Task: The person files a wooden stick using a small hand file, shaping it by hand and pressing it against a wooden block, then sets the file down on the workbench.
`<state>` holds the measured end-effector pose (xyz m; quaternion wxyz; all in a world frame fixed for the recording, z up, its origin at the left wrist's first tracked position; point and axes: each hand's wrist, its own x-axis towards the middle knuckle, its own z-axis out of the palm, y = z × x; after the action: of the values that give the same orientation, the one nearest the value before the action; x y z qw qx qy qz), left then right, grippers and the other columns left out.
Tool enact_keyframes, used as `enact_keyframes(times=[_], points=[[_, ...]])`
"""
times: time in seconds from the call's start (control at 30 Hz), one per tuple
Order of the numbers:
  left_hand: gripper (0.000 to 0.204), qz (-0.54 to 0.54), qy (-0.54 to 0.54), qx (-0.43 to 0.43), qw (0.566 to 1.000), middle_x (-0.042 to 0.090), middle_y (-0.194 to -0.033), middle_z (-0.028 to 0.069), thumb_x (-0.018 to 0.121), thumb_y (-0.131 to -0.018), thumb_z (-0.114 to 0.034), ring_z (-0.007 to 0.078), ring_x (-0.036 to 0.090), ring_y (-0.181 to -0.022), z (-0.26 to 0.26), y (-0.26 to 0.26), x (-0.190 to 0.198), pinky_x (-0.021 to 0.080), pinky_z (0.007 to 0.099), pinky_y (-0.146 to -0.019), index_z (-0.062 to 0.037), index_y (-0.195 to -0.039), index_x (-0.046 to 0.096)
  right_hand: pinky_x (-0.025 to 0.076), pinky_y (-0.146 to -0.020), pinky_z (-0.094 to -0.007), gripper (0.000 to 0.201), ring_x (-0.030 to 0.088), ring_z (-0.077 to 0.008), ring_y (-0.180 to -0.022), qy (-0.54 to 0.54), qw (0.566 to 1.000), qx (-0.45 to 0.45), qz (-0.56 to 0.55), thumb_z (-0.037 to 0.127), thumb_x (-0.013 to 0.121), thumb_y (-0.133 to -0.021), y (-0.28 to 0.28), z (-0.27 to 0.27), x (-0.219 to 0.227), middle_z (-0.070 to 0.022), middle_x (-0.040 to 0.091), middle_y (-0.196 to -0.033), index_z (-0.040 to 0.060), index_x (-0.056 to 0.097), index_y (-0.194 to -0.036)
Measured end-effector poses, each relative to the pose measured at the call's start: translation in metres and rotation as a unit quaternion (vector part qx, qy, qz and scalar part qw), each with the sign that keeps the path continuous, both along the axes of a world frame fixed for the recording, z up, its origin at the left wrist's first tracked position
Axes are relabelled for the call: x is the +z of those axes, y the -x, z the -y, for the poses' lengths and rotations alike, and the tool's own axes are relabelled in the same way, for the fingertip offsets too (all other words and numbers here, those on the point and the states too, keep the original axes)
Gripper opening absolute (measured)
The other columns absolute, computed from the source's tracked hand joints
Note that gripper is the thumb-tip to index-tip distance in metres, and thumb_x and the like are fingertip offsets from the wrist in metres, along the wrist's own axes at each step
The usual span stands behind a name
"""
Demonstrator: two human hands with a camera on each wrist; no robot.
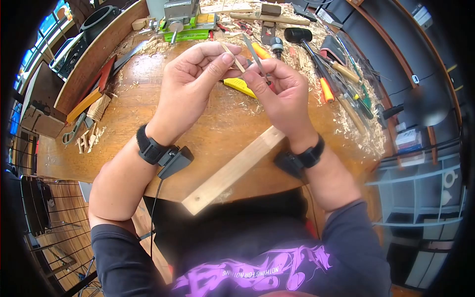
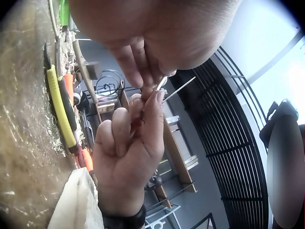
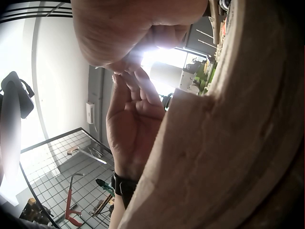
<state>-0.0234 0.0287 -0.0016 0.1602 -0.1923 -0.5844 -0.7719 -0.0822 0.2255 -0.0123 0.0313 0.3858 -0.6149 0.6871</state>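
Observation:
Both hands meet above the workbench in the head view. My left hand pinches a thin wooden stick between thumb and fingers. In my right hand is a slim, pointed grey metal tool; a bit of its red handle shows by the palm. The stick's lower end reaches the right thumb, with the tool close beside it. Below the right hand, a squared wooden bar lies slantwise, its holed end past the bench's near edge. The fingers hide part of the stick and most of the red handle.
Beyond the hands lies a yellow-handled cutter. A vise stands at the back, near a black mallet. Chisels and other hand tools lie among shavings on the right. Small wood offcuts are at the left.

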Motion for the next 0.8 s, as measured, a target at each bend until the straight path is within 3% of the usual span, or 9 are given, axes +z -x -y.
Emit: enact_keyframes(times=[0.47, 0.53, 0.63, 0.8], points=[[0.019, -0.013, -0.012, 0.012, 1.000, 0.075, -0.118, 0.0091, 0.065, -0.112, -0.012, 0.0153, 0.073, -0.111, 0.001, 0.001, 0.000, 0.062, 0.0333, -0.101, 0.0022, -0.124, 0.068, 0.038, -0.057, -0.0162, 0.020, 0.049, 0.0035, -0.065, -0.014, 1.000, -0.006, 0.025, 0.021, 0.074, -0.109, -0.002, -0.002, 0.001, 0.0070, 0.071, -0.086, 0.0011, 0.076, -0.109], [0.019, -0.019, -0.014, 0.008, 1.000, 0.076, -0.117, 0.0093, 0.066, -0.111, -0.011, 0.0152, 0.075, -0.109, 0.003, 0.001, 0.002, 0.063, 0.0328, -0.098, 0.0021, -0.124, 0.068, 0.041, -0.060, -0.0177, 0.022, 0.051, 0.0014, -0.067, -0.063, 0.996, 0.003, 0.056, 0.023, 0.070, -0.111, -0.005, -0.007, 0.009, 0.0052, 0.070, -0.086, 0.0016, 0.075, -0.109], [0.018, -0.010, -0.010, 0.045, 0.999, 0.076, -0.116, 0.0100, 0.066, -0.111, -0.011, 0.0158, 0.076, -0.108, 0.003, 0.001, 0.002, 0.065, 0.0326, -0.097, 0.0020, -0.124, 0.068, 0.044, -0.064, -0.0203, 0.027, 0.055, -0.0017, -0.071, -0.076, 0.996, -0.026, 0.036, 0.026, 0.065, -0.114, -0.006, -0.005, 0.006, 0.0023, 0.071, -0.086, 0.0017, 0.075, -0.107], [0.022, -0.006, -0.030, 0.031, 0.999, 0.076, -0.116, 0.0099, 0.066, -0.111, -0.012, 0.0169, 0.076, -0.109, 0.003, 0.002, 0.000, 0.065, 0.0330, -0.095, 0.0017, -0.129, 0.067, 0.047, -0.068, -0.0230, 0.031, 0.059, -0.0046, -0.076, -0.083, 0.996, -0.021, 0.036, 0.027, 0.062, -0.115, -0.007, -0.005, 0.010, -0.0005, 0.072, -0.087, 0.0014, 0.076, -0.104]])
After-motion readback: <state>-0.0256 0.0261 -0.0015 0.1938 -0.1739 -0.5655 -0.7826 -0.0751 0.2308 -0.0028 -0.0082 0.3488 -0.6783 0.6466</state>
